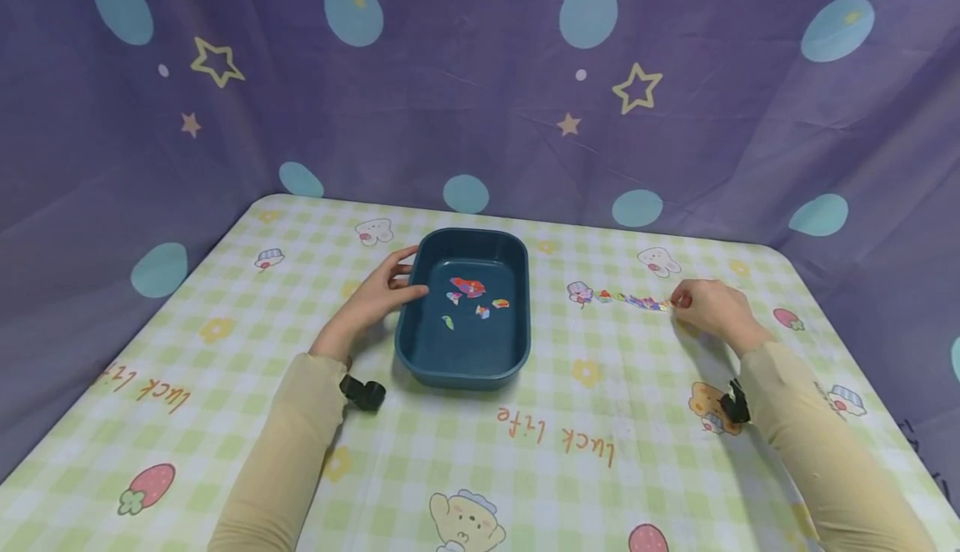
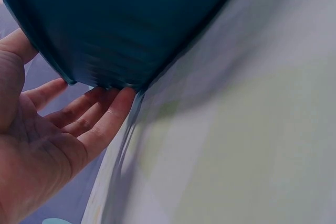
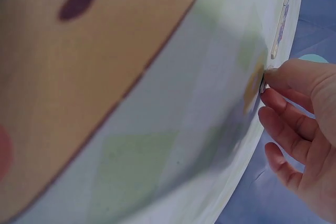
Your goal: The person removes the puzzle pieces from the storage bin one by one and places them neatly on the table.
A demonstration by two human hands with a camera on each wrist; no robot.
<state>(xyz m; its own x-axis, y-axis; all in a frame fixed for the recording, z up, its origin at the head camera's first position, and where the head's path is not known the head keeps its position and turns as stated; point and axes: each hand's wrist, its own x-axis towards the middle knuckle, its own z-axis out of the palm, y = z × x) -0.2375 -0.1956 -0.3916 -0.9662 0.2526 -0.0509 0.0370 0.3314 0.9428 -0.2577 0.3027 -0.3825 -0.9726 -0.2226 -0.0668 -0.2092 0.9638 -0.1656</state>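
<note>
A dark teal rectangular bin (image 1: pixel 465 353) stands a little left of the table's middle. Inside it lie several small colourful flat pieces (image 1: pixel 468 288). At the bin's left side is my left hand (image 1: pixel 377 292), thumb over the rim and fingertips against the outer wall; the left wrist view shows these fingers (image 2: pixel 107 121) low on the wall. Off to the right, a row of small printed flat pieces (image 1: pixel 643 303) runs along the table. My right hand (image 1: pixel 711 308) is at its right end, pinching a thin flat piece (image 3: pixel 263 85) between thumb and fingers, close over the cloth.
A green checked cloth (image 1: pixel 247 419) with printed cartoons and lettering covers the table. Behind it hangs a purple curtain (image 1: pixel 465 110) with stars and blue ovals. Black wrist straps (image 1: pixel 363 393) sit over both sleeves.
</note>
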